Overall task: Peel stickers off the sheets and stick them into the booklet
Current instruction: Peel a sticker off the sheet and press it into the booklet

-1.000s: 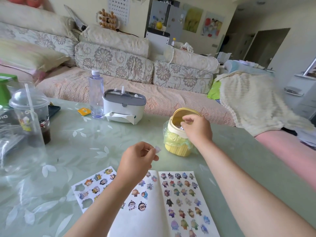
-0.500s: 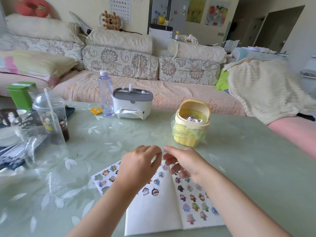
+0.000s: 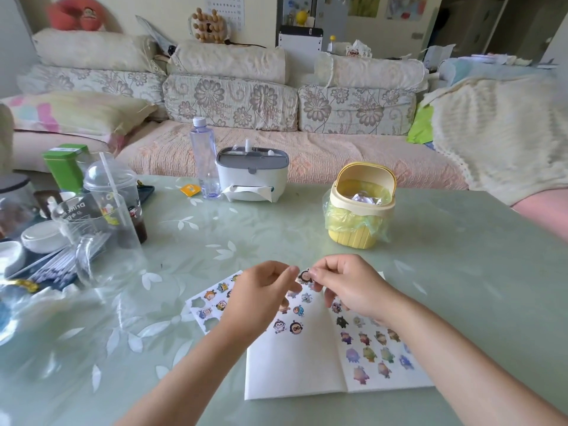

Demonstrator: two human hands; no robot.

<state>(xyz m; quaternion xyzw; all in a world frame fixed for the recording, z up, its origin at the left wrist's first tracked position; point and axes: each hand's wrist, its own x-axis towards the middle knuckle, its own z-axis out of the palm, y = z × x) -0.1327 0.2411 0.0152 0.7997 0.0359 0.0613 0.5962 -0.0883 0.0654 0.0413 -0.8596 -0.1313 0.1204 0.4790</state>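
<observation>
Both hands meet over the booklet with one sticker between them.

On the table (image 3: 461, 272) the booklet (image 3: 295, 370) lies open; its right page is full of stickers and the left page has only a few at the top. The sheet (image 3: 212, 302) lies partly under its left edge and already has empty holes. One second ago the right hand (image 3: 353, 290) was at the bin (image 3: 356, 216); now it is back beside the left hand (image 3: 261, 299), above the top of the booklet. I think the waste piece is thrown away and the placing step can begin. The bin is lined with a green bag and holds crumpled white scraps (image 3: 364, 198). The cup (image 3: 123, 204) at the left holds a little dark drink. Each hand pinches with its fingertips one edge of the sticker (image 3: 304, 276), which is in the air and not yet on a page.
</observation>
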